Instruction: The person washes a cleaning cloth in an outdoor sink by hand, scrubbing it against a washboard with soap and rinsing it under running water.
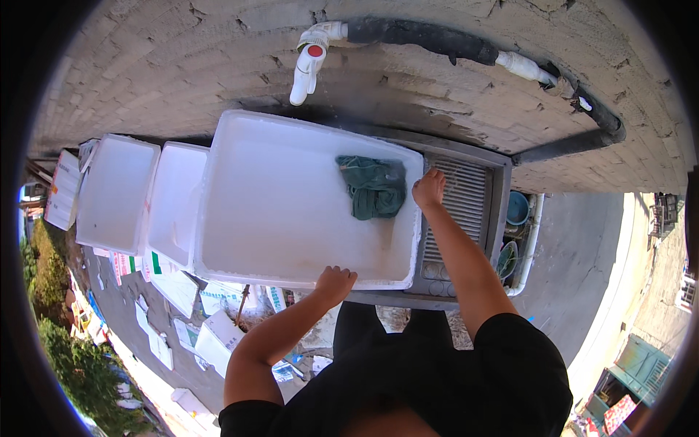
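Observation:
A large white foam box (269, 211) rests across a grey sink with a ribbed drainboard (455, 207). Inside it, toward the right end, lies a crumpled dark green cloth (373, 188) that looks wet. Brownish dirt or murky water shows on the box floor below the cloth. My left hand (336, 285) is closed over the near rim of the box, right of its middle. At the right end, my right hand (429, 188) has its fingers curled round the rim. Neither hand touches the cloth.
A white tap with a red dot (309, 64) juts from the brick wall above the box, fed by a black-wrapped pipe (422, 38). More white foam boxes (120, 193) stand at the left. Beyond the sink's right side, a container holds a blue-green bowl (517, 208). Litter covers the ground.

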`<state>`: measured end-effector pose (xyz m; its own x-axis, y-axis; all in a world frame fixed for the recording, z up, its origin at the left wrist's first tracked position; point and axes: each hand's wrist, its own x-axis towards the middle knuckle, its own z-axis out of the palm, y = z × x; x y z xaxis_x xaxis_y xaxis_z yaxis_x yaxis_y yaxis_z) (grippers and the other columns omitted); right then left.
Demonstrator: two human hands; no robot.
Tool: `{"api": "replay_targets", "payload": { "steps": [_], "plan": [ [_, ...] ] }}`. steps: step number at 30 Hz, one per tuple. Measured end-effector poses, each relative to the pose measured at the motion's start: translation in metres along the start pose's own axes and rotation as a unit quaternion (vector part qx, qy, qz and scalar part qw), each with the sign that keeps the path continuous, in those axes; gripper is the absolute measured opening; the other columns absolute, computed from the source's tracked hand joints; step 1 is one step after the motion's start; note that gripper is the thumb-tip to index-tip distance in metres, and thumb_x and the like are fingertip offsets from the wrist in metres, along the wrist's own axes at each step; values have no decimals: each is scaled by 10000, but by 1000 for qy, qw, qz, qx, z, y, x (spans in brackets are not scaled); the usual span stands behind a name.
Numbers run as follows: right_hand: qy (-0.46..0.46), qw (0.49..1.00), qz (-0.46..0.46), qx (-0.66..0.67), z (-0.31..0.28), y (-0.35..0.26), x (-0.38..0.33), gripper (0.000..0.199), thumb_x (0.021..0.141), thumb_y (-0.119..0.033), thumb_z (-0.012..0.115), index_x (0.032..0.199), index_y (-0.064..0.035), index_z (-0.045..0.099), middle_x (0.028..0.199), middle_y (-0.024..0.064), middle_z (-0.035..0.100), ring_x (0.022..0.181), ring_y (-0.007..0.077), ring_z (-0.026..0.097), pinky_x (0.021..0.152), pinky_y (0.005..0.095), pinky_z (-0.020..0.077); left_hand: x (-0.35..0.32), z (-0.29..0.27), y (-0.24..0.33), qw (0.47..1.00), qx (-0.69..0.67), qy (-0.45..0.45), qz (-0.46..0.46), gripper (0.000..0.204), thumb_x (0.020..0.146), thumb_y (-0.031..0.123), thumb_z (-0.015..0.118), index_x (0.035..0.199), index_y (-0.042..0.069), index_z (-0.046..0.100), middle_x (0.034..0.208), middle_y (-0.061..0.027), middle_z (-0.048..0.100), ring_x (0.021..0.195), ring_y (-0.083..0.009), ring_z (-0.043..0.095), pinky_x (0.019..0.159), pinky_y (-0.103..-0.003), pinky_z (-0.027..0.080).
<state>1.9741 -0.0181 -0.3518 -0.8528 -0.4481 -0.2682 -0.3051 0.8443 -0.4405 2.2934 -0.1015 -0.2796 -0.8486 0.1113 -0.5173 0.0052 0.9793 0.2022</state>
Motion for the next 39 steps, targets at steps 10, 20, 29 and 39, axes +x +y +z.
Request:
{"api": "replay_targets", "payload": {
  "steps": [10,20,29,39],
  "plan": [
    [-142,978,-73,-131,128,-27,2,759,821,-372,599,1390,-25,234,1378,244,298,1224,420,348,1018,485,317,13,-1,-4,982,-173,-59,-49,450,759,200,678,1164,92,513,1077,-121,573,1020,-304,543,847,-434,416],
    [-173,928,-266,-194,121,-37,22,736,662,-302,717,1271,-30,405,1303,204,404,1182,413,420,988,460,378,61,3,5,732,-624,167,-216,492,845,238,618,1255,52,422,1171,-161,529,1079,-303,516,862,-425,449],
    [-221,929,-173,243,41,-61,-40,743,671,-74,664,1343,-120,348,1176,219,525,1090,388,508,900,418,430,152,-15,-76,168,-933,163,-275,673,853,539,497,1316,70,363,1186,-139,538,1096,-271,522,886,-433,452],
    [-114,959,-215,145,55,-36,-53,426,798,-371,630,1092,-65,581,971,183,613,928,354,588,770,431,479,162,31,-58,148,-954,185,-181,399,882,360,491,1117,40,538,1036,-119,591,931,-261,591,828,-382,502]
  ]
}}
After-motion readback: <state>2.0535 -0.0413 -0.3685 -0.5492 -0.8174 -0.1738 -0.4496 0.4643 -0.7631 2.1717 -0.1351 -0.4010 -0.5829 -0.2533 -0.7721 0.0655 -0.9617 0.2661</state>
